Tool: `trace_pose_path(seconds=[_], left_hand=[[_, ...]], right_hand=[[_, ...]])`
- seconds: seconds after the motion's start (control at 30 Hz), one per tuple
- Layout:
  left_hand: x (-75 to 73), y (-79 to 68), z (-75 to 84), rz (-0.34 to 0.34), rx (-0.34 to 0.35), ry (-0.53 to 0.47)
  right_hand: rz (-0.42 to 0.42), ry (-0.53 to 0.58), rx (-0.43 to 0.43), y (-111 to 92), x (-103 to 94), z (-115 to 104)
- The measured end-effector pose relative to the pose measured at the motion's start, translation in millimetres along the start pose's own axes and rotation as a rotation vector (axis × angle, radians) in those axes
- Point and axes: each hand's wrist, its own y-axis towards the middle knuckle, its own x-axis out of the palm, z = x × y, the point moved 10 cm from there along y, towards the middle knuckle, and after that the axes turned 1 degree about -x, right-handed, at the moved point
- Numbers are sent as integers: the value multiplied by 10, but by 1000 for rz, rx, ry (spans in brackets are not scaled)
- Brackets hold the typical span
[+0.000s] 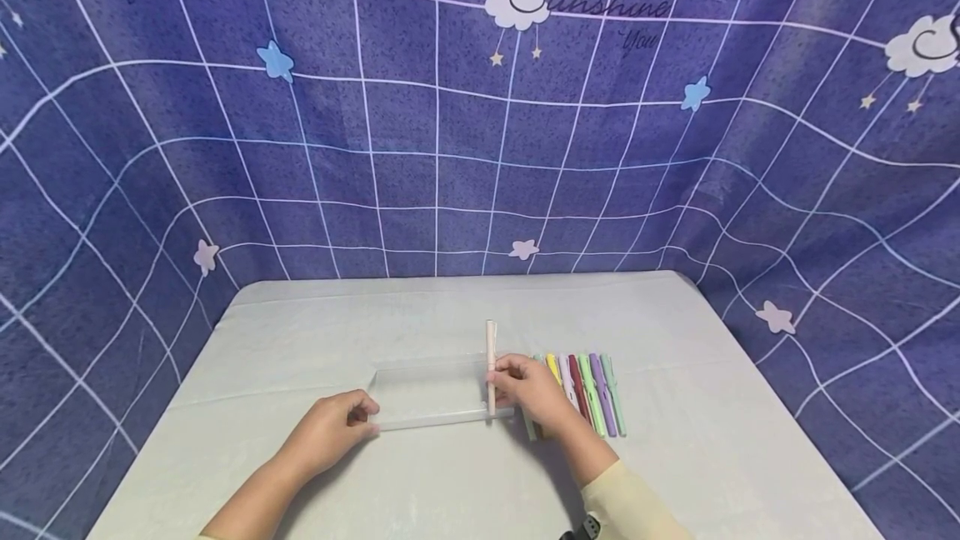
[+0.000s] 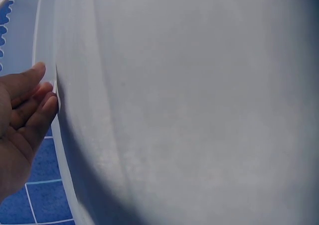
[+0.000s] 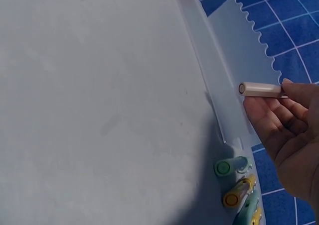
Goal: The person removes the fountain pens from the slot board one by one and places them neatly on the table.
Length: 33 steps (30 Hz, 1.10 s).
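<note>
A translucent plastic tray [image 1: 442, 421] with a scalloped edge lies on the table. At its left end my left hand [image 1: 330, 430] pinches the corner between thumb and fingers; the left wrist view shows this hand [image 2: 25, 115] at the tray's edge. My right hand [image 1: 536, 392] pinches a pale pink pen [image 1: 491, 348] between thumb and fingers, over the tray's right end. The pen stands nearly lengthwise away from me, crossing the tray's front edge in the head view. From the right wrist, the same pen [image 3: 260, 89] shows its round end toward the camera, with the scalloped wall [image 3: 239, 46] behind.
Right of the tray, several colored pens lie side by side, among them a purple pen [image 1: 602, 394], a dark red pen [image 1: 579, 386] and a yellow pen [image 1: 553, 368]. My right forearm covers part of the row. A blue patterned curtain [image 1: 405, 123] surrounds the white table [image 1: 300, 332].
</note>
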Motion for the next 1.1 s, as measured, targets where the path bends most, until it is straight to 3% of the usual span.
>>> trace_pose_path(seconds=[0.63,1.1], left_hand=[[-13,0,15,14,15,1],[-11,-5,14,11,11,-1]], right_hand=[[43,-27,11,-77,-281,67],[93,-45,60,-269,-669,127]])
